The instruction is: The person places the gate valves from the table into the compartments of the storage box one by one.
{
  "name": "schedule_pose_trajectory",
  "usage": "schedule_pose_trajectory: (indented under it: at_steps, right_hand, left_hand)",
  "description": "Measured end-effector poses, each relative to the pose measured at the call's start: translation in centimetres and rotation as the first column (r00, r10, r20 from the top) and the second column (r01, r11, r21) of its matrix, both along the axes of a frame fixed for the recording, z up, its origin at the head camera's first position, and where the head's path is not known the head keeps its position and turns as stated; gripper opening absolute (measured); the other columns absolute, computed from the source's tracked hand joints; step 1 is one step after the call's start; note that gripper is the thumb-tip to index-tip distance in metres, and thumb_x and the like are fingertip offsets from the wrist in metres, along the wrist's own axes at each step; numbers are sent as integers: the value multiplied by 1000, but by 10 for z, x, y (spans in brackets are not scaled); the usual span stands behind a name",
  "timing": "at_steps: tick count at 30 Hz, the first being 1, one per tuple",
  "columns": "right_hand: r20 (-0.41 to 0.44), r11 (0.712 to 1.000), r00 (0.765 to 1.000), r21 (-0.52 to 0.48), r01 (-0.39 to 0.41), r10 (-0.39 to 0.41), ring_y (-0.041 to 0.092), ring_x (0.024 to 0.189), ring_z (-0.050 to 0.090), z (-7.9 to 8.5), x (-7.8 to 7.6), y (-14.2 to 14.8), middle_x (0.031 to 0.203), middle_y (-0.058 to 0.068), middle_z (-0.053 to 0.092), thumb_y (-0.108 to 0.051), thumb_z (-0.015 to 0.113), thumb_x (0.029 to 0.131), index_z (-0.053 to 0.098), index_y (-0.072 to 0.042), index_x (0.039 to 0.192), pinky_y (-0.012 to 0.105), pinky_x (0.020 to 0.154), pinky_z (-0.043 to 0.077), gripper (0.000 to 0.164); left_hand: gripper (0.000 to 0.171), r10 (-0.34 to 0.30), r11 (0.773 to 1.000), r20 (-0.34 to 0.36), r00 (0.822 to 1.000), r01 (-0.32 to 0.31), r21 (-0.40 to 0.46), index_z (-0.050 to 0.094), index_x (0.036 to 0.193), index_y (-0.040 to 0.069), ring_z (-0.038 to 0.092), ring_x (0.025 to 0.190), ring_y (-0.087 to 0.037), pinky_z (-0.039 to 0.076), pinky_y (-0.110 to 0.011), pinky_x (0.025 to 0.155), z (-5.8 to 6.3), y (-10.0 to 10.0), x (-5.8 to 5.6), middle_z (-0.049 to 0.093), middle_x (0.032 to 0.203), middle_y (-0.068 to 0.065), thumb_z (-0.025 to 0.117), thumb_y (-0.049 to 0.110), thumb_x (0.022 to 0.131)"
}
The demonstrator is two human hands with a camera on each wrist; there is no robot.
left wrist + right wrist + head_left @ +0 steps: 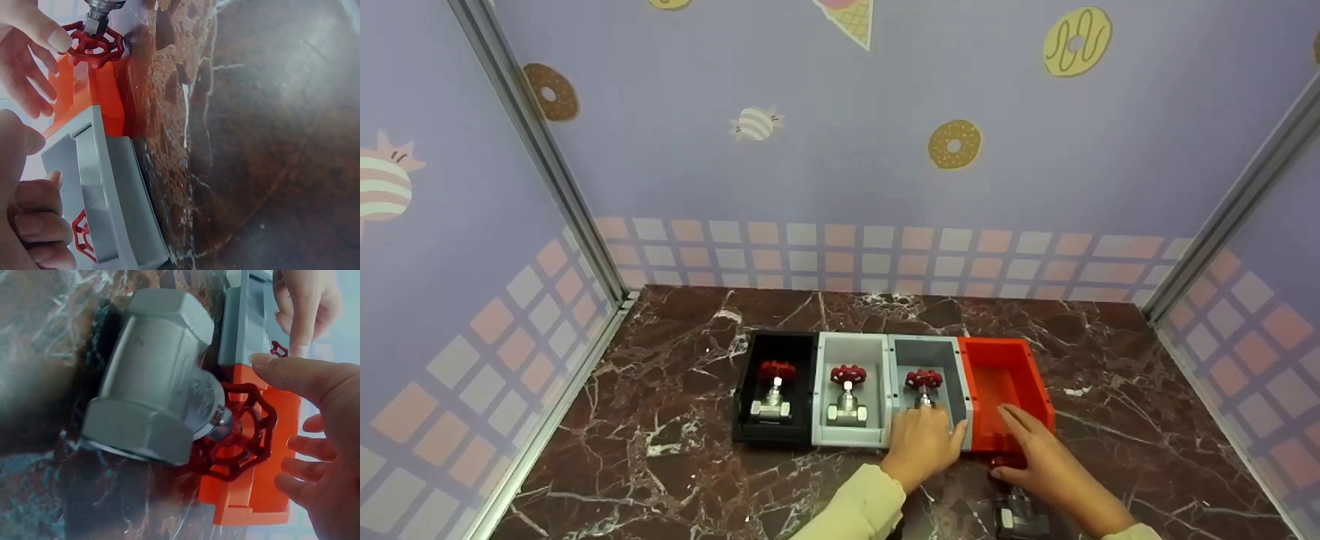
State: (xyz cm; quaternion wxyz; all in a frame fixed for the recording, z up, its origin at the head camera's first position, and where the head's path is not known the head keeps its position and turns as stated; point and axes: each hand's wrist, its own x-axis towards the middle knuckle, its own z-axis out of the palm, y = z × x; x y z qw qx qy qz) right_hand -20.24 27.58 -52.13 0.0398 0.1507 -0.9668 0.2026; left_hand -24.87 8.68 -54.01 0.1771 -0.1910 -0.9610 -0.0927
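My left hand [926,444] reaches into the grey bin [928,351]. Its fingers curl over the lower end of a metal valve with a red handwheel [923,379], hiding the valve's body; the thumb sticks out to the right. In front of the red bin [997,386] lies another valve [149,371], its silver body nearest me and its red handwheel [264,433] toward the bin. My right hand [1054,469] hovers over this valve with fingers spread and thumb apart, the thumb tip right by the handwheel in the left wrist view.
The black bin [741,420] and the white bin [851,345] stand in the same row to the left. One holds a valve [771,405], the other a similar valve [847,409]. Patterned walls [840,180] enclose the marbled tabletop [675,480] at the back and sides.
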Motion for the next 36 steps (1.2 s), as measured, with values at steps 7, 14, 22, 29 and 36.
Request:
schedule_pose_trajectory:
  at_steps: [7, 14, 22, 29, 36]
  right_hand:
    - [10, 999, 1000, 25, 25, -25, 33, 117, 49, -3, 5, 5, 130, 15, 48, -29, 82, 63, 49, -6, 129, 48, 92, 42, 77]
    - [37, 999, 999, 42, -4, 2, 33, 118, 48, -8, 13, 10, 130, 15, 48, -34, 81, 64, 47, -6, 131, 48, 92, 42, 80]
    - [18, 999, 1000, 37, -15, 14, 29, 118, 48, -14, 28, 19, 132, 10, 46, -50, 78, 61, 47, -6, 131, 47, 89, 44, 89]
    - [20, 994, 994, 14, -106, 106, 35, 118, 49, -16, 34, 27, 135, 17, 44, -62, 70, 60, 43, -4, 133, 49, 84, 46, 97]
    - [-45, 976, 976, 58, -209, 211, 37, 108, 54, -21, 37, 32, 130, 23, 46, -59, 73, 58, 40, -1, 135, 43, 75, 50, 102]
  left_hand:
    - [43, 24, 1000, 66, 998, -25, 3, 62, 75, 19, 58, 52, -20, 32, -35, 41, 4, 11, -3, 62, 62, -1, 41, 53, 90]
    - [42, 28, 999, 56, 998, -29, 25, 63, 76, 18, 59, 52, -20, 32, -35, 40, 3, 17, -6, 64, 63, -1, 43, 52, 89]
    - [41, 23, 1000, 82, 996, -24, 7, 63, 77, 19, 59, 54, -20, 32, -34, 41, 2, 24, -6, 64, 65, 0, 44, 53, 88]
    - [40, 29, 1000, 62, 998, -29, -11, 63, 77, 19, 60, 54, -20, 33, -35, 40, 4, 28, -8, 64, 65, 0, 44, 52, 88]
    - [40, 31, 999, 33, 999, -30, -31, 63, 74, 19, 59, 51, -18, 34, -33, 39, 4, 32, -11, 63, 61, 0, 45, 52, 88]
